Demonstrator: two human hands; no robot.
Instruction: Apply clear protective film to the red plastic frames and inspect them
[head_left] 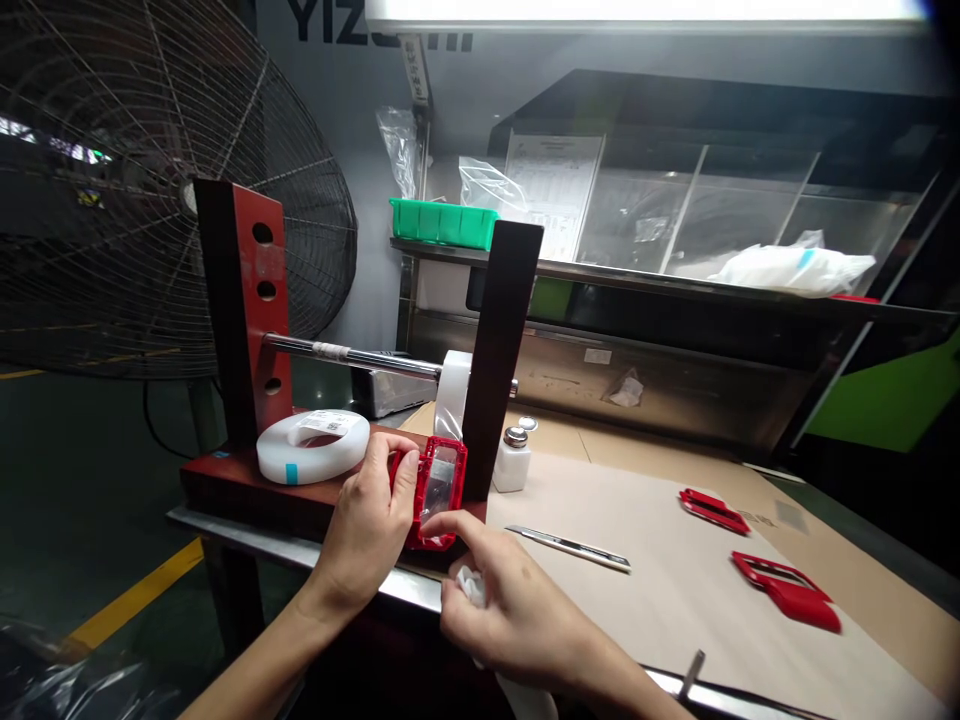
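Your left hand [367,525] is clenched around a red plastic frame [439,490] with a clear window, its fingers [397,465] wrapped over the frame's left edge. You hold the frame just above the front of a dark red wooden base [240,490], close to a black upright [499,330]. Your right hand [517,610] sits just below and to the right of the frame, its fingers [469,530] pinching a crumpled white wipe [471,587], with the index finger stretched up to the lower part of the window. A labelled roll of white tape [311,447] lies flat on the base, just left of your left hand. A steel rod [352,357] runs from a red upright [259,300] to the black upright and carries a white roll [454,395]. To the right of the frame, a white bottle with a metal top [512,460] stands on the table [225,525], which is covered by a tan paper sheet [660,590]. A utility knife [570,548] lies on that sheet, well right of your hands, and beyond it are a red frame piece [714,511] and a second red frame piece [787,590]. Farther back, a green plastic bin [442,222] and a white bag [795,270] sit on a steel shelf [600,272], and a large caged fan [172,180] stands at the left.
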